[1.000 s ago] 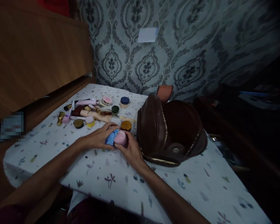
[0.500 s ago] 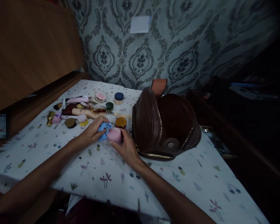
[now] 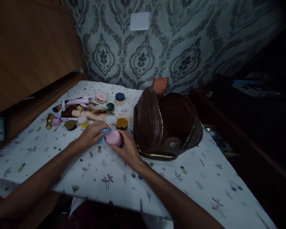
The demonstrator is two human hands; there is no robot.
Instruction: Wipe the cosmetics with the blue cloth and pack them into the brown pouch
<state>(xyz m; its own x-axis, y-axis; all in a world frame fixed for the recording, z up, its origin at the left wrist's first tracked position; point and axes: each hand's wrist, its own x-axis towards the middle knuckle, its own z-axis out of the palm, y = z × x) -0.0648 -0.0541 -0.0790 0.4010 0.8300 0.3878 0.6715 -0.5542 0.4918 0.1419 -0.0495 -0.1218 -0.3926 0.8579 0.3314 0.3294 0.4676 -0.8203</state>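
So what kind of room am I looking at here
Most likely a room in a home, perhaps a bedroom. Damask wallpaper covers the wall, a printed cloth covers the table, and cosmetic jars and tubes lie beside an open brown bag, near both hands.

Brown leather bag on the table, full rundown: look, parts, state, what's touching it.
The brown leather bag is rounded, glossy and looks like smooth leather. It lies on the floral-print tablecloth, unzipped, its front flap folded open with gold zipper teeth running along both edges. The interior is dark; a round metal snap shows near the bottom. A lighter tan tab stands up at the top, toward the patterned wall. The right hand rests just to the left of it; whether they touch is unclear.
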